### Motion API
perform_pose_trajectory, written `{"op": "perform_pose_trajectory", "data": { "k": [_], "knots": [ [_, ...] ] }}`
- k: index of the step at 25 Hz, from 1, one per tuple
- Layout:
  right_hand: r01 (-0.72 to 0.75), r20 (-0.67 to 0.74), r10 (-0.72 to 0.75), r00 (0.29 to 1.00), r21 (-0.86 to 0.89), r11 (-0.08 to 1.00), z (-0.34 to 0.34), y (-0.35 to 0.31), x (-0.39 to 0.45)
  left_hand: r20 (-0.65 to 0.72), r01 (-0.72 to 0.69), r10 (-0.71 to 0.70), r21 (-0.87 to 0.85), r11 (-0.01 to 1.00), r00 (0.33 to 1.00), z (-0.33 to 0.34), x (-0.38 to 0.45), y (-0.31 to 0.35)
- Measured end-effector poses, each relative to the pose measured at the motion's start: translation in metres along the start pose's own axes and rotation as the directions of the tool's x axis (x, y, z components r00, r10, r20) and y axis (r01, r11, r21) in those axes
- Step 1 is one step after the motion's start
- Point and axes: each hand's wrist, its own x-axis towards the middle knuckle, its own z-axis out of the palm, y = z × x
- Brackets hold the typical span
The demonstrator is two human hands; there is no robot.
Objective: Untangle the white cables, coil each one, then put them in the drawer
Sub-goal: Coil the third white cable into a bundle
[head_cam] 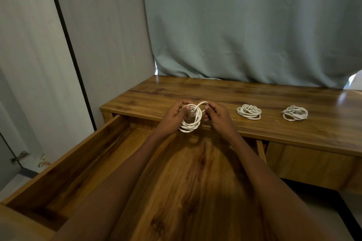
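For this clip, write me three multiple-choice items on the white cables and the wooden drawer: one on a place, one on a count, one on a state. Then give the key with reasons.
1. Where are the two finished white cable coils?
A. In the drawer
B. On the wooden desk top, to the right of the hands
C. On the floor

2. How many white cable bundles show in all?
A. Two
B. Three
C. Five

3. What state is the wooden drawer in?
A. Pulled open
B. Shut
C. Taken off the desk

Key:
1 B: the nearer coil and the farther coil lie on the desk top.
2 B: those two, plus the partly wound cable held between the left hand and right hand.
3 A: the drawer stands out from the desk, its inside showing.
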Motion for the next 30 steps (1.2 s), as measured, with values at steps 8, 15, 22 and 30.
{"op": "perform_pose_trajectory", "data": {
  "k": [8, 15, 22, 30],
  "knots": [
    [-0.297, 0.141, 0.289, 0.947, 0.730, 0.615, 0.037, -0.012, -0.005, -0.107, 0.002, 0.007, 0.082, 0.997, 0.994, 0.009, -0.004, 0.000],
    [-0.287, 0.139, 0.267, 0.954, 0.687, 0.668, 0.045, -0.020, -0.012, -0.151, -0.017, 0.064, 0.293, 0.956, 0.986, 0.013, 0.003, -0.008],
    [-0.026, -0.216, -0.014, 0.976, -0.180, 0.983, 0.036, -0.011, -0.019, -0.187, 0.011, 0.049, 0.303, 0.953, 0.981, 0.018, 0.003, -0.013],
    [0.347, -0.101, -0.535, 0.839, -0.657, 0.669, 0.028, -0.008, -0.017, -0.248, 0.132, -0.056, 0.303, 0.944, 0.967, 0.026, 0.002, -0.006]
  ]
}}
